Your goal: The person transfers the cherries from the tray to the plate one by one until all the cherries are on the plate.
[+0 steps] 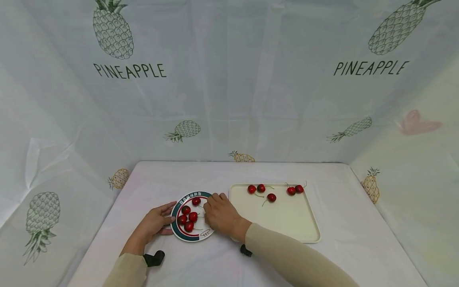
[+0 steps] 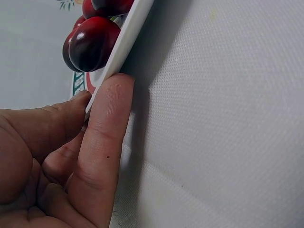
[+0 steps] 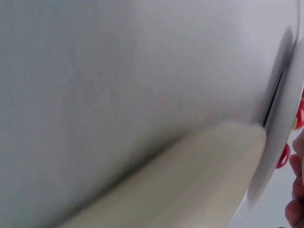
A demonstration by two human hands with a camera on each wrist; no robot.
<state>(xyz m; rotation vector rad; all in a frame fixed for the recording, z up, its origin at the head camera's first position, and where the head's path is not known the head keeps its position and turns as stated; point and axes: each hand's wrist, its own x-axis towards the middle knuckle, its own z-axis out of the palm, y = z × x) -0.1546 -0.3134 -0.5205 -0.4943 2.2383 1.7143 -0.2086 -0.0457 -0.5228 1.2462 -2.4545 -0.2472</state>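
Observation:
My left hand (image 1: 155, 221) pinches the left rim of a round plate (image 1: 185, 238), thumb above and fingers beneath, as the left wrist view shows. The plate is white with a dark green and red border. Several dark red cherries (image 1: 193, 217) with stems lie on its left half; some cherries (image 2: 95, 43) show close up in the left wrist view. Over the plate's right side is my right hand (image 1: 223, 214), its fingers bent downward. Its fingertips are hidden in the head view, so whether they hold a cherry cannot be told.
Right of the plate lies a cream rectangular tray (image 1: 276, 223). Several cherries (image 1: 271, 197) are spread along its far part. A white cloth (image 1: 201, 263) covers the table, and a pineapple-print curtain (image 1: 233, 91) hangs behind and at both sides.

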